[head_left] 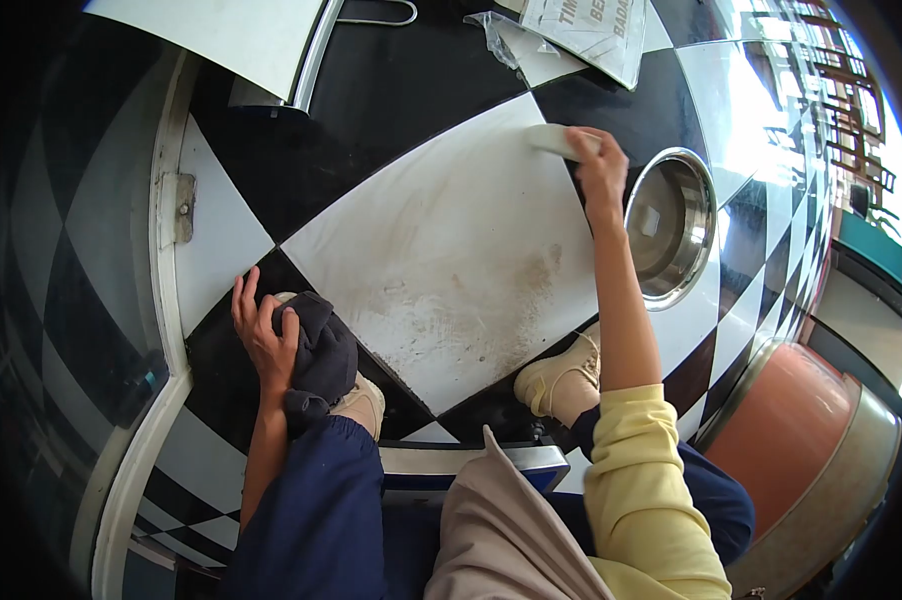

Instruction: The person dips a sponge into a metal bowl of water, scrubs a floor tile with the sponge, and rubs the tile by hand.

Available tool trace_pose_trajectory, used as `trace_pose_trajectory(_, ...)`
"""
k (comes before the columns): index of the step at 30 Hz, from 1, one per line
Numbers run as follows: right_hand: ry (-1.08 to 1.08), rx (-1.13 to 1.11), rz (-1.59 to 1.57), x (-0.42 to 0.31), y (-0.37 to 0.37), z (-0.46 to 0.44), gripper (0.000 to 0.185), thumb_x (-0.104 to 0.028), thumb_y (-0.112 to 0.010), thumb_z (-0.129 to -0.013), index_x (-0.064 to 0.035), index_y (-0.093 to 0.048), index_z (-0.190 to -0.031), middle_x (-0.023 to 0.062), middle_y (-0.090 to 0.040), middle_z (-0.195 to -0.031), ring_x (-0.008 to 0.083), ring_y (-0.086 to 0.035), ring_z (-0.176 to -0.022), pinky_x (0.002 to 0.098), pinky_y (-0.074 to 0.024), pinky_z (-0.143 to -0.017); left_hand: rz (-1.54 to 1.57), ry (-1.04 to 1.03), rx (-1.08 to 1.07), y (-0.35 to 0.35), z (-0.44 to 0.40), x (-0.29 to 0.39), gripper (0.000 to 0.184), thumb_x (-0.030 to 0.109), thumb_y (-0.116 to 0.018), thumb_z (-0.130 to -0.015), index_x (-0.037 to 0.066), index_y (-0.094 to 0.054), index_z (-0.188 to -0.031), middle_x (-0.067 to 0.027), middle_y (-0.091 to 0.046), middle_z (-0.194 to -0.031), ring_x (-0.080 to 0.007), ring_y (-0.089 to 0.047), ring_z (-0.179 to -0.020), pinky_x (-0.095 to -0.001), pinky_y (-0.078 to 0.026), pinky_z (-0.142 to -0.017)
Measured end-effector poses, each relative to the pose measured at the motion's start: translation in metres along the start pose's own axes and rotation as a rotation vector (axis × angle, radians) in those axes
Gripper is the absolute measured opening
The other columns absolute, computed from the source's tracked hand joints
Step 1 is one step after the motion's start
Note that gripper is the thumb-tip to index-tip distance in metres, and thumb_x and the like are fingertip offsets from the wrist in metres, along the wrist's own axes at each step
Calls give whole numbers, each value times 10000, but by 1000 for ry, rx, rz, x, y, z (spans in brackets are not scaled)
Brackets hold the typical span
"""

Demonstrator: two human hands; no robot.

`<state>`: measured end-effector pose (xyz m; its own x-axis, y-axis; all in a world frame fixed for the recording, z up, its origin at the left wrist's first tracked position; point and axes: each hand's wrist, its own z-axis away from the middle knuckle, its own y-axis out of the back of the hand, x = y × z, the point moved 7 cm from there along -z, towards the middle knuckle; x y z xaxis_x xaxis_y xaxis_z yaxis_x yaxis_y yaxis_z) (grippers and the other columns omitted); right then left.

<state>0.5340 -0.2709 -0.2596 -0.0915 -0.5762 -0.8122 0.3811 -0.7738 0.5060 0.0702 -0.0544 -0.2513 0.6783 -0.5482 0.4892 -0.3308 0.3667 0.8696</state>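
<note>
Checkered floor (421, 60): black and white squares spread all about me, with a white frame (168, 270) along the left and a metal plate (185, 208) on it.
White tile (421, 210): set between my feet and the far side, smeared with brown grime (501, 310), heaviest toward the near right.
Right hand (601, 175): my fingers are closed around a pale block, my arm stretched far and right, the yellow sleeve (636, 450) bunched up near the elbow.
Pale block (548, 140): at the far right part of the white tile; I cannot tell how firmly it presses down.
Left hand (271, 345): my fingers are spread, the thumb against a dark cloth (323, 355); I cannot tell whether I am gripping it.
Dark cloth: bunched over my left shoe (366, 405), left of the white tile.
Metal bowl (699, 200): just right of my right forearm, with a pale patch inside that may be a reflection.
Lettered board (591, 35): far side, right of centre, with clear plastic (499, 40) at its left.
</note>
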Motion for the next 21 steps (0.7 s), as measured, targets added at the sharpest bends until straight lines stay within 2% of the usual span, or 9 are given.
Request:
trace_pose_trajectory(3, 137, -66, 109, 5, -12, 1, 286, -319, -767, -806, -71, -745, -946, 69, -696, -789, 99, -560, -616, 271, -459, -598, 6, -4, -3, 0, 0, 0, 129, 147, -559, -821, 21, -550, -797, -148, -466, -1459, -389, -341, -1388, -513, -240, -1149)
trace_pose_trajectory(5, 54, -398, 236, -3, -43, 31, 339, -363, -795, -778, -70, -746, -940, 44, -662, -729, 101, -499, -564, 274, -401, -539, 8, 1, 3, 0, 0, 0, 131, 149, -560, -820, 20, -551, -799, -148, -467, -1458, -389, -342, -1388, -513, -241, -1149)
trace_pose_trajectory(7, 184, -409, 368, -9, -42, 32, 318, -325, -786, -797, -58, -736, -961, 74, -679, -740, 114, -556, -571, 272, -442, -546, 7, 1, -1, 1, 0, 1, 133, 151, -559, -821, 19, -551, -800, -150, -466, -1458, -388, -342, -1388, -513, -242, -1148)
trace_pose_trajectory(9, 124, -164, 181, -15, -17, 11, 323, -314, -782, -801, -52, -723, -981, 98, -700, -775, 125, -640, -663, 280, -502, -626, 6, -5, 1, 1, 1, 0, 135, 152, -558, -822, 19, -550, -799, -150, -467, -1458, -388, -342, -1387, -514, -242, -1148)
trace_pose_trajectory(13, 181, -311, 197, -23, -41, 42, 345, -331, -787, -793, -62, -716, -996, 106, -689, -781, 149, -660, -748, 302, -515, -716, 6, -20, 7, 0, -1, 1, 134, 152, -558, -822, 20, -548, -797, -149, -470, -1455, -387, -343, -1386, -512, -244, -1147)
trace_pose_trajectory(15, 185, -625, 462, -19, -71, 83, 406, -418, -819, -740, -113, -719, -987, 63, -587, -705, 151, -576, -742, 352, -475, -695, 3, 1, 4, 1, -1, 2, 133, 152, -559, -821, 22, -547, -796, -150, -473, -1452, -386, -347, -1385, -511, -245, -1147)
trace_pose_trajectory(19, 232, -249, 194, -22, -49, 43, 367, -372, -800, -780, -99, -717, -1010, 65, -616, -653, 157, -552, -601, 327, -471, -606, 4, -12, 9, 1, -1, 1, 134, 153, -558, -821, 24, -545, -792, -151, -477, -1448, -385, -353, -1382, -508, -248, -1146)
trace_pose_trajectory(20, 111, -177, 110, -16, -38, 37, 356, -355, -792, -796, -96, -713, -1027, 72, -649, -645, 141, -560, -560, 313, -478, -580, -1, -10, 9, 1, 0, 0, 133, 153, -558, -821, 24, -545, -792, -151, -477, -1448, -386, -354, -1382, -507, -248, -1145)
trace_pose_trajectory(21, 109, -277, 219, -19, -45, 44, 357, -355, -791, -796, -96, -710, -1028, 84, -664, -684, 153, -584, -593, 318, -489, -606, -2, -10, 9, 1, 0, 0, 133, 153, -559, -820, 23, -545, -792, -151, -477, -1448, -387, -355, -1381, -507, -249, -1145)
